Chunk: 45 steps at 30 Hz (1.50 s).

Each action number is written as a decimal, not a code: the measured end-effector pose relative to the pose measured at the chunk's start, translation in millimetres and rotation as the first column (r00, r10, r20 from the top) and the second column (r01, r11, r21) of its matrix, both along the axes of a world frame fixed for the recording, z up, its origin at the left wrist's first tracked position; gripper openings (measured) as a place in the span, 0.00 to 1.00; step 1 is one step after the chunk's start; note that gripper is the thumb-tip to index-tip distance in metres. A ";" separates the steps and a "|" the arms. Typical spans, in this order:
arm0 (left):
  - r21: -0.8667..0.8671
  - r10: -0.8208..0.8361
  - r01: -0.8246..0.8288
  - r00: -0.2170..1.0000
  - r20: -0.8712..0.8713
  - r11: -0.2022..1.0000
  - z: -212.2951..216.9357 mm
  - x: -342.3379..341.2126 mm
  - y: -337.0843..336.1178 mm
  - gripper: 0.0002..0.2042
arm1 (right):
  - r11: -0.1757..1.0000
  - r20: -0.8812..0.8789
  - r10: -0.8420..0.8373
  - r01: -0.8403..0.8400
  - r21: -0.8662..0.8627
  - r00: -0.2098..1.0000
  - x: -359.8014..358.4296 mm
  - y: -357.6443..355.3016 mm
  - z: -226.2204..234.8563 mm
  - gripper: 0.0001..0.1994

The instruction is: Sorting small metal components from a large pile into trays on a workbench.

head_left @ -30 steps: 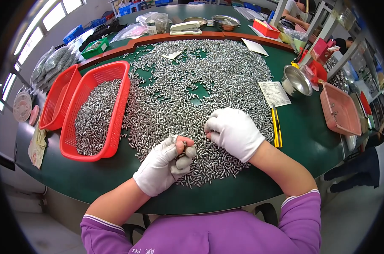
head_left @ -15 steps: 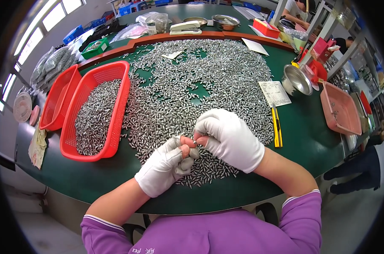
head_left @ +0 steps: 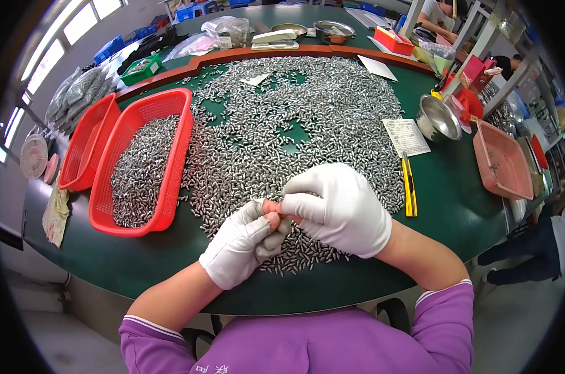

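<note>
My left hand [head_left: 237,246] and my right hand [head_left: 343,212], both in white gloves with some fingertips bare, meet over the near part of a wide spread of small silvery metal parts [head_left: 251,156]. The right thumb and forefinger are pinched together at the left fingertips. Half a second ago a small metal part showed between them; now the fingers cover it. My left thumb and forefinger are also closed, the other fingers curled under, and I cannot make out what they hold. More of the same parts fill the red plastic basket [head_left: 180,156] to the left.
Another red basket [head_left: 90,146] stands against the full one's left side. Right of the spread lie a printed sheet [head_left: 406,136] and a yellow utility knife [head_left: 409,190], near a steel bowl [head_left: 438,117] and a pink basket [head_left: 503,163]. A wooden ledge [head_left: 232,55] borders the far side.
My right hand has shifted slightly left and down, its fingertips closing in on the left ones. The small metal part seen between them is now hidden.
</note>
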State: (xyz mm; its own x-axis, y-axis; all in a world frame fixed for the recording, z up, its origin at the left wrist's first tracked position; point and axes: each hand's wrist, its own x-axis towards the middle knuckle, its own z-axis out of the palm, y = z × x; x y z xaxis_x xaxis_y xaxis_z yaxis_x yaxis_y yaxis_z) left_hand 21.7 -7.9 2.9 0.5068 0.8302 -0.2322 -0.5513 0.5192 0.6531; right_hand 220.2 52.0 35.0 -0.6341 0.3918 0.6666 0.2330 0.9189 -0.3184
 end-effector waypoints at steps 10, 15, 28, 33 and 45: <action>0.032 0.030 -0.029 0.999 -0.019 0.999 -0.9 -1.2 -0.4 0.09 | 0.960 0.436 -0.233 0.279 -0.042 0.869 11.8 9.1 -19.8 0.08; -0.007 -0.002 0.002 0.997 0.071 1.000 -2.3 -2.6 2.8 0.08 | 0.951 0.486 -0.240 0.305 -0.058 0.841 11.8 9.4 -25.3 0.07; -0.011 -0.078 0.078 0.997 -0.003 0.997 -4.0 -2.0 -0.4 0.11 | 0.997 0.042 -0.066 0.068 -0.032 0.997 1.3 -2.7 1.5 0.10; 0.002 -0.078 0.078 0.997 -0.005 0.997 -1.9 -1.4 -0.7 0.10 | 0.987 -0.004 0.020 -0.020 -0.158 1.000 -0.4 -1.9 -5.2 0.10; -0.007 -0.040 0.041 0.997 0.067 0.999 -3.9 -2.4 0.9 0.08 | 0.988 -0.119 0.002 -0.021 -0.154 0.993 -1.6 -1.0 -3.4 0.09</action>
